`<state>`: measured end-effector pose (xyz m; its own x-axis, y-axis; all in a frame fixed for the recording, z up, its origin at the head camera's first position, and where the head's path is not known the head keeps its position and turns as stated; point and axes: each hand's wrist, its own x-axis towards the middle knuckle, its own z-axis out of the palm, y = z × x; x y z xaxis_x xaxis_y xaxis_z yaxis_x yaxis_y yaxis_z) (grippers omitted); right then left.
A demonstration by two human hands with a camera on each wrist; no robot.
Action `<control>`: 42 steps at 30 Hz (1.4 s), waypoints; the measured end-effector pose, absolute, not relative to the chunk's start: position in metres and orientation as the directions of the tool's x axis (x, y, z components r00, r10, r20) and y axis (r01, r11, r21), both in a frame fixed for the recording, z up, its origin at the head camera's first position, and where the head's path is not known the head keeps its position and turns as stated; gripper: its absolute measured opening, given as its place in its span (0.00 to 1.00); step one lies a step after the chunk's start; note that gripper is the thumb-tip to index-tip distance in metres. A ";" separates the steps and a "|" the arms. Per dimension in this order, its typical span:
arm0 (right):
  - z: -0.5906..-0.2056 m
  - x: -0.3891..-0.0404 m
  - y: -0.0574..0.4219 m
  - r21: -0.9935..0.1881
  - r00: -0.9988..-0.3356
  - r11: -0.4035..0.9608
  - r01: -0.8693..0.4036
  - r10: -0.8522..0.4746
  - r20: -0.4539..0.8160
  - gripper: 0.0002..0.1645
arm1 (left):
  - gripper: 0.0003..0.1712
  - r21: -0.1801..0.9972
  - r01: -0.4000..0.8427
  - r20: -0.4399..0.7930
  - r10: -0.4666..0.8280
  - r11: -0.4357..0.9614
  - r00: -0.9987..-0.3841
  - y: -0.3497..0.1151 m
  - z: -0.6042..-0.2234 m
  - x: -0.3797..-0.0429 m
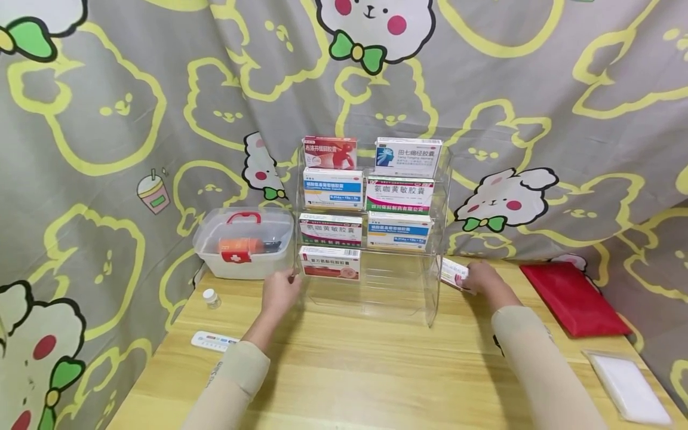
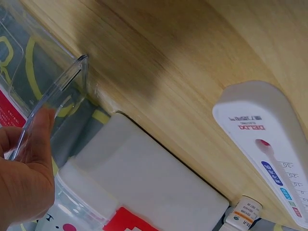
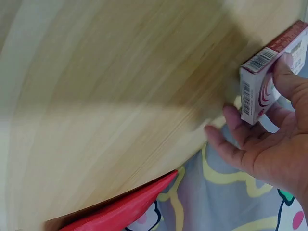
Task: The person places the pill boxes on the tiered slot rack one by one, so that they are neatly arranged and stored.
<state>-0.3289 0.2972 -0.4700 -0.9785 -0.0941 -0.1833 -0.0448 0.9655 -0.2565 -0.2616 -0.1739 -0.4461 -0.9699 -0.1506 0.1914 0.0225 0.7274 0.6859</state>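
A clear tiered rack [image 1: 398,286] stands on the wooden table with several medicine boxes in it, two to a tier on the upper three. The lowest tier bears one red and white box [image 1: 330,264] on its left side. My left hand [image 1: 280,294] pinches the rack's left side edge; in the left wrist view the fingers lie on both faces of the clear panel [image 2: 57,86]. To the right of the rack, my right hand [image 1: 484,283] holds a white and red medicine box [image 3: 269,72] between thumb and fingers.
Left of the rack sits a lidded first-aid box [image 1: 244,245]. Before it are a small white bottle [image 1: 211,298] and a white thermometer [image 2: 264,139]. On the right lie a red pouch [image 1: 575,298] and a white packet [image 1: 626,385]. A patterned curtain [image 1: 484,71] hangs behind.
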 end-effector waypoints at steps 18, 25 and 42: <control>-0.435 -0.289 0.345 -0.747 -0.963 0.627 0.221 0.016 -0.270 0.24 | 0.13 0.684 0.012 0.166 -0.139 0.729 -0.976 -0.175 -0.445 -0.262; -0.412 -0.275 0.352 -0.779 -0.960 0.561 0.279 0.134 -0.247 0.30 | 0.14 0.683 0.009 0.162 -0.139 0.730 -0.977 -0.174 -0.445 -0.261; -0.345 -0.238 0.327 -0.940 -0.927 0.294 0.170 0.372 -0.051 0.21 | 0.14 0.676 0.014 0.165 -0.132 0.737 -0.977 -0.175 -0.444 -0.259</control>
<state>-0.2376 0.3274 -0.3452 -0.9267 0.3722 -0.0514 0.1704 0.2945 -0.9403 -0.2595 -0.1749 -0.4443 -0.9774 -0.1324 0.1650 0.0143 0.7367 0.6760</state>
